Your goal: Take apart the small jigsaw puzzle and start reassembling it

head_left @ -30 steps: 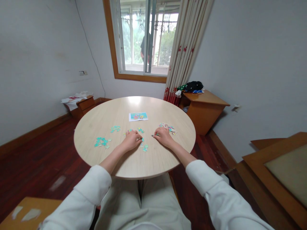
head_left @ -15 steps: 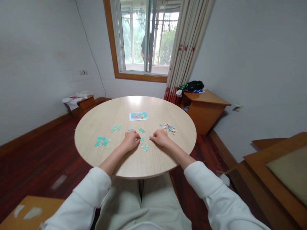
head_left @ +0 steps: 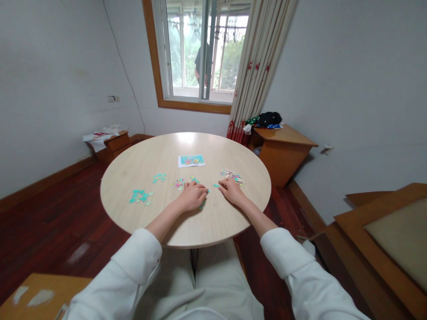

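Observation:
My left hand (head_left: 192,196) is over the middle of the table, palm down. Its fingers are closed at a small teal jigsaw piece (head_left: 208,190) that shows at the fingertips. Beneath this hand, other teal pieces (head_left: 202,205) are partly hidden. To the right, my right hand (head_left: 231,191) rests with thumb and forefinger apart, close to a teal piece (head_left: 215,186). Just beyond it lies a heap of mixed pieces (head_left: 235,176), many with their pale backs up. Pink and yellow pieces (head_left: 178,183) lie beyond my left wrist.
A round pale table (head_left: 140,155) carries everything. Two groups of teal pieces, one nearer (head_left: 140,196) and one farther (head_left: 159,178), lie on the left. A printed picture sheet (head_left: 191,161) is at the back. A wooden cabinet (head_left: 287,151) with cloths stands behind right. Someone (head_left: 202,64) is beyond the window.
My left hand has moved right and now covers the pieces near the middle. My right hand has shifted right and away from me, toward the heap, and its fingers have parted.

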### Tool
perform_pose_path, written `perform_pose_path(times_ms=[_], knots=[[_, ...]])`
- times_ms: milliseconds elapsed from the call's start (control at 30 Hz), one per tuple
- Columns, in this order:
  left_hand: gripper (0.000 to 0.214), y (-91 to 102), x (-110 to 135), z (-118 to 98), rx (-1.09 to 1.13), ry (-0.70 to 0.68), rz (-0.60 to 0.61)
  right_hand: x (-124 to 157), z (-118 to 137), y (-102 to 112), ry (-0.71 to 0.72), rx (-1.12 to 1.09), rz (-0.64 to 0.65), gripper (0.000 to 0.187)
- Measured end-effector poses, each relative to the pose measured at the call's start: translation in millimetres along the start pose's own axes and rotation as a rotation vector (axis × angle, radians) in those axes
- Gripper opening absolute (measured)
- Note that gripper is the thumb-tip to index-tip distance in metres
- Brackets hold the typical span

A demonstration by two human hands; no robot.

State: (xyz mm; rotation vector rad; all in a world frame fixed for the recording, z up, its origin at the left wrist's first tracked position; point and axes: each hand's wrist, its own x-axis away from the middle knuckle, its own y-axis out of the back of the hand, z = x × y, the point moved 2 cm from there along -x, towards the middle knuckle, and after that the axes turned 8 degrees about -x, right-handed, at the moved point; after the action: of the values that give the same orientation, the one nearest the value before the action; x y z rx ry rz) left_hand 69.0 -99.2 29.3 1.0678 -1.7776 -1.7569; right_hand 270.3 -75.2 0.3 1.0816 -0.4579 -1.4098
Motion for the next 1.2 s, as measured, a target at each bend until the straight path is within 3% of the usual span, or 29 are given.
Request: perform_pose_path(times_ms=[133,400,733,933,1100,1200], knots=[[0.034,-3.5,1,-2,-0.059,-0.038,0.019,0,7,-6,0.033,-0.072,-0.012,0.012],[0.035,-0.5,15,17,-0.085,0.044,-0.014,3,29,-18,0.116,-0.105,-0.039,0.009],[0.034,-2.9,25,24,-0.089,0.078,-0.050,2,31,-19,0.172,-0.081,0.004,0.016],[0.033,-2.9,31,28,-0.086,0.141,-0.067,-7,46,-28,0.076,0.106,0.058,0.026],[0.031,-4.5,34,33,-0.078,0.184,-0.108,-21,59,-39,0.066,0.128,0.121,0.034],[0.028,-7.6,35,36,-0.077,0.199,-0.144,-25,56,-38,0.070,0.128,0.078,0.038]])
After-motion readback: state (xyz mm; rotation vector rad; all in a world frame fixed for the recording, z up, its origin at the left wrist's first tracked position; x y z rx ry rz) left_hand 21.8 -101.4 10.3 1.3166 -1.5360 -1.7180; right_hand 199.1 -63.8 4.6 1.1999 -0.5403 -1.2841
